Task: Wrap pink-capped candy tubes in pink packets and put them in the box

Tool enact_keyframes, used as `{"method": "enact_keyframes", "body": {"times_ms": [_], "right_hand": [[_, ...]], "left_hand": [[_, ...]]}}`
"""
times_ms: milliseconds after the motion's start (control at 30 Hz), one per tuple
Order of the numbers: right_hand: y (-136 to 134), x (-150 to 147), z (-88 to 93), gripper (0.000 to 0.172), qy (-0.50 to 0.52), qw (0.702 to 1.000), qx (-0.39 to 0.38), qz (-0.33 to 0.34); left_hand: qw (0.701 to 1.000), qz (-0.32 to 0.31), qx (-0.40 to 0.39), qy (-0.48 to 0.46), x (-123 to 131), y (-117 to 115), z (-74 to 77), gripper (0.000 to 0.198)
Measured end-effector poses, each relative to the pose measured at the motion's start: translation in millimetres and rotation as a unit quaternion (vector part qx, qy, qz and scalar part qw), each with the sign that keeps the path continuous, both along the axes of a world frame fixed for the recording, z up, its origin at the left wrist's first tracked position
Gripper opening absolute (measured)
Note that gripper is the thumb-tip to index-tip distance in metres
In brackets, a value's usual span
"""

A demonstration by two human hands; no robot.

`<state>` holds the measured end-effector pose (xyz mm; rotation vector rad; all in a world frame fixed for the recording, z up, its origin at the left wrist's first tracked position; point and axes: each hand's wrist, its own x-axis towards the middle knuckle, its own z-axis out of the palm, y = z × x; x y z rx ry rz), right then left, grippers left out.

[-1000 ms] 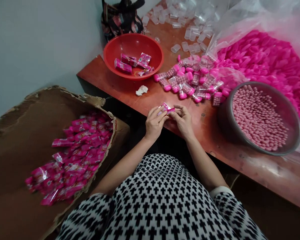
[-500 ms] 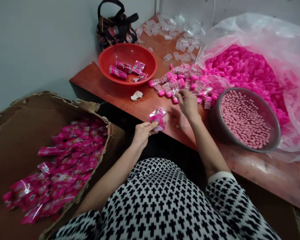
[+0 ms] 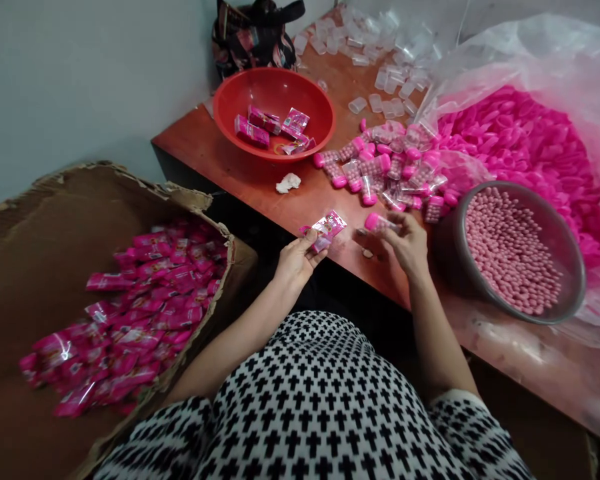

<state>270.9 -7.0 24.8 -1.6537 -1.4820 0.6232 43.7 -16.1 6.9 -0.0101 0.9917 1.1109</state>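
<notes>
My left hand pinches a shiny pink printed packet over the front edge of the table. Just right of it, my right hand grips a small clear candy container by its body, its pink cap pointing toward the packet. Behind my right hand lies a heap of filled containers with pink caps, pale pink candies showing through their walls. To the right stands a grey bowl holding many small pink candies.
A red bowl with several pink packets stands at the back left, near a crumpled white scrap. Pink caps fill a plastic bag. Clear empty containers lie behind. A cardboard box with sealed pink packets is at lower left.
My right hand has lifted a filled container from the heap and brought it back toward me, close to the packet. My left hand has tilted the packet. The view has shifted slightly.
</notes>
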Motion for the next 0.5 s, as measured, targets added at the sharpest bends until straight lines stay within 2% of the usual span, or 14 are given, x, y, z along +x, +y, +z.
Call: {"method": "enact_keyframes", "body": {"times_ms": [67,133,233,300,367,500], "right_hand": [[-27,-10,-7.5,0.039,0.046,0.997,-0.065,-0.018],[-47,-25,-8.6,0.038,0.117,0.988,-0.098,-0.024],[-66,-54,-2.2,0.038,0.269,0.958,-0.09,-0.039],[-73,-73,1.2,0.035,0.332,0.939,-0.073,-0.045],[-79,-87,0.7,0.032,0.355,0.932,-0.055,-0.045],[-84,-100,-8.9,0.029,0.345,0.937,-0.021,-0.046]], "left_hand": [[1.0,0.014,-0.008,-0.019,4,1,0.8,0.017],[0.999,0.03,-0.009,-0.031,7,1,1.3,0.017],[0.998,0.048,-0.005,-0.04,10,-2,2.3,0.018],[0.998,0.048,0.0,-0.049,14,-6,3.4,0.018],[0.997,0.046,0.008,-0.061,17,-9,4.6,0.018],[0.997,0.039,0.014,-0.07,24,-12,7.6,0.017]]}}
